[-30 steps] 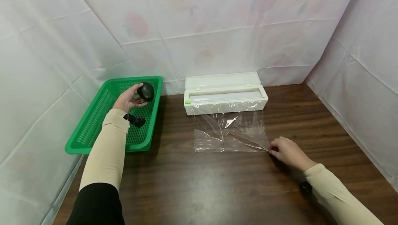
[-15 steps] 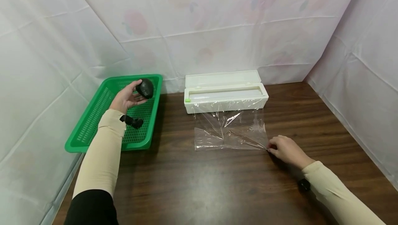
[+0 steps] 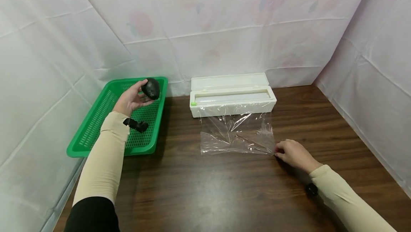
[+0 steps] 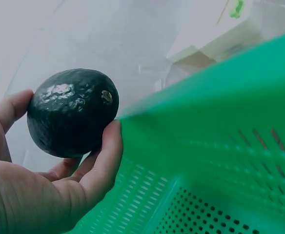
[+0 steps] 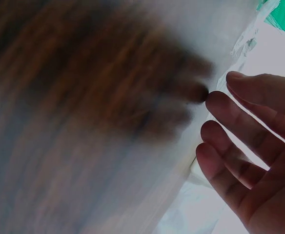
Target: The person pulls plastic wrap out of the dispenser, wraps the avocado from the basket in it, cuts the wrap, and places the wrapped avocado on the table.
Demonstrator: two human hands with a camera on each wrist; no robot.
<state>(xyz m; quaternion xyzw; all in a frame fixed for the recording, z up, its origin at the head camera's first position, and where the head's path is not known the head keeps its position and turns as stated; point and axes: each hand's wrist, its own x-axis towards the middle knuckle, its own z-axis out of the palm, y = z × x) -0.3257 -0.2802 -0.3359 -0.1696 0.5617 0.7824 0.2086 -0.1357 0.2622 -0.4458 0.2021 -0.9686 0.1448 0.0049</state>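
My left hand (image 3: 132, 98) holds a dark, bumpy-skinned avocado (image 3: 151, 88) over the green basket (image 3: 155, 132). In the left wrist view, the thumb and fingertips grip the avocado (image 4: 73, 112) on opposite sides, with its stem scar showing. On the table, a clear sheet of plastic wrap (image 3: 237, 135) runs forward from a white dispenser box (image 3: 232, 109), whose lid stands raised. Its near right corner is pinched between the thumb and fingers of my right hand (image 3: 295, 154). The right wrist view shows those fingers close to the table, the film there hard to make out.
The basket stands at the left, close to the cloth backdrop (image 3: 205, 29). A green slider (image 3: 193, 103) sits at the dispenser's left end. Brown wood-grain tabletop (image 3: 205, 192) extends in front of the film and round the right hand.
The left hand has risen slightly with the avocado, which has turned a little in the fingers. My right hand has shifted slightly left, still pinching the film's corner.
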